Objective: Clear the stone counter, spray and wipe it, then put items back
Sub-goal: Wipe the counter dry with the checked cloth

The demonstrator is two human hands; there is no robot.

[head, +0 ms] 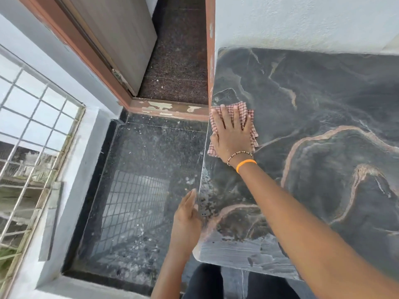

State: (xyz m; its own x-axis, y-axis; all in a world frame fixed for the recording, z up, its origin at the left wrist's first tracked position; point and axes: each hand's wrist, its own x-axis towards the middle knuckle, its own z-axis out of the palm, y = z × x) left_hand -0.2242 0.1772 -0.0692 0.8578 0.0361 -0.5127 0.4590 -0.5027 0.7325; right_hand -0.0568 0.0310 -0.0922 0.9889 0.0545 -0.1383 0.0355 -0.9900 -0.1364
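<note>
The dark stone counter [313, 108], veined with pale brown, fills the right half of the view and carries nothing but a cloth. My right hand [233, 134] lies flat, fingers spread, pressing a red-and-white checked cloth [241, 108] onto the counter near its left edge. My left hand [187, 214] rests against the counter's left side edge lower down, fingers straight, holding nothing. Dark specks and wet smears lie on the stone near the left hand.
A speckled dark granite floor [138, 190] lies to the left of the counter. A wooden door [121, 35] with a brown frame [168, 108] stands ajar ahead. A barred window [32, 130] is at far left. A white wall [302, 22] backs the counter.
</note>
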